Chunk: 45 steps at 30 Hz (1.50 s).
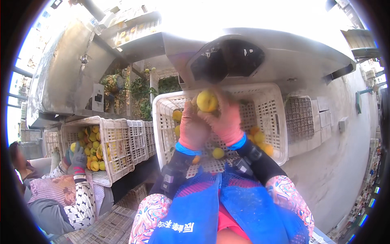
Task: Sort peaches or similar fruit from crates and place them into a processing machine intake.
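A round yellow peach [207, 101] is held up between my two pink-gloved hands, above a white slatted plastic crate [280, 122]. My right hand [227, 123] closes on its right side and underneath. On the other side, my left hand [194, 128] has its fingers against the fruit; part of that hand is blurred. Inside the crate, several yellow peaches lie at the right, with a single peach [218, 153] near the front and a few more [177, 116] along the left wall, partly behind my left hand.
A metal machine with a dark opening [226, 60] stands just beyond the crate. At left, a co-worker's gloved hand [78, 157] reaches into a tilted crate [118, 140] of yellow fruit. Another crate [300, 116] lies at right. Stacked crates [107, 225] fill the lower left.
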Each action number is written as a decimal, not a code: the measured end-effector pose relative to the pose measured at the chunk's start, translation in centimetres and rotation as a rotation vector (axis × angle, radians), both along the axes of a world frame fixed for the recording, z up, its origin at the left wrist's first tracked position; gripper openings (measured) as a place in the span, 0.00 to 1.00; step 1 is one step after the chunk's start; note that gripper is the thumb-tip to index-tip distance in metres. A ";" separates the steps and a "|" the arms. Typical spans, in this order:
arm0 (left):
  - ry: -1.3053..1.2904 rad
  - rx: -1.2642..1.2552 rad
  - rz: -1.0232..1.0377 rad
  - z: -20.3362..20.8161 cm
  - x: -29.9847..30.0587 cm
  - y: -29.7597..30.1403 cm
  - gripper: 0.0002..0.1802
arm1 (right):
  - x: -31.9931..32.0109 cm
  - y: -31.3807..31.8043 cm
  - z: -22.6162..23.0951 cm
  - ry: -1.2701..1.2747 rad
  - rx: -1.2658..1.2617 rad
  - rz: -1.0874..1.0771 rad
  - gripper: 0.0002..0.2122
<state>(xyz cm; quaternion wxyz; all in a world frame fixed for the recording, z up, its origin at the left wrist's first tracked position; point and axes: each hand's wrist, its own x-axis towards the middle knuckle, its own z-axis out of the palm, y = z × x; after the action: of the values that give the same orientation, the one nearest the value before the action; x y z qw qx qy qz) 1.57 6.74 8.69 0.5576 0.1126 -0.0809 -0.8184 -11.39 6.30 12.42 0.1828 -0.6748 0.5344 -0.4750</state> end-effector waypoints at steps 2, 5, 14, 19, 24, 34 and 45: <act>-0.520 -0.179 0.025 -1.9 0.9 -0.1 0.29 | -0.8 -1.3 0.2 0.112 -0.169 -0.059 0.35; -1.340 -0.331 -0.013 -8.9 2.0 -0.6 0.29 | -2.0 -5.2 -0.5 0.260 -0.248 -0.199 0.35; -2.380 -0.844 -0.631 -24.1 0.6 -3.4 0.45 | -6.4 -7.8 0.1 0.071 -0.216 0.054 0.22; -2.220 -0.654 -0.603 -24.9 1.1 -3.8 0.52 | -14.8 -0.2 -12.9 0.557 0.555 0.359 0.19; -2.070 -0.309 -0.437 -24.1 1.1 -1.2 0.45 | -20.0 6.4 -22.7 1.110 0.981 0.259 0.20; -0.272 0.310 -0.429 -14.8 -0.6 3.7 0.37 | -19.0 2.6 -17.8 -0.125 0.986 0.462 0.20; -0.295 -0.011 -0.250 -2.5 1.2 3.5 0.53 | -6.2 3.5 -4.7 -0.002 0.184 0.344 0.29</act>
<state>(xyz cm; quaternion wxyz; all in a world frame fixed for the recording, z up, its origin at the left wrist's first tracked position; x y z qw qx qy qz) 2.77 10.27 6.20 0.4343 0.2172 -0.1794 -0.8556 -17.55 9.77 7.71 0.3227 -0.7363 0.4521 -0.3865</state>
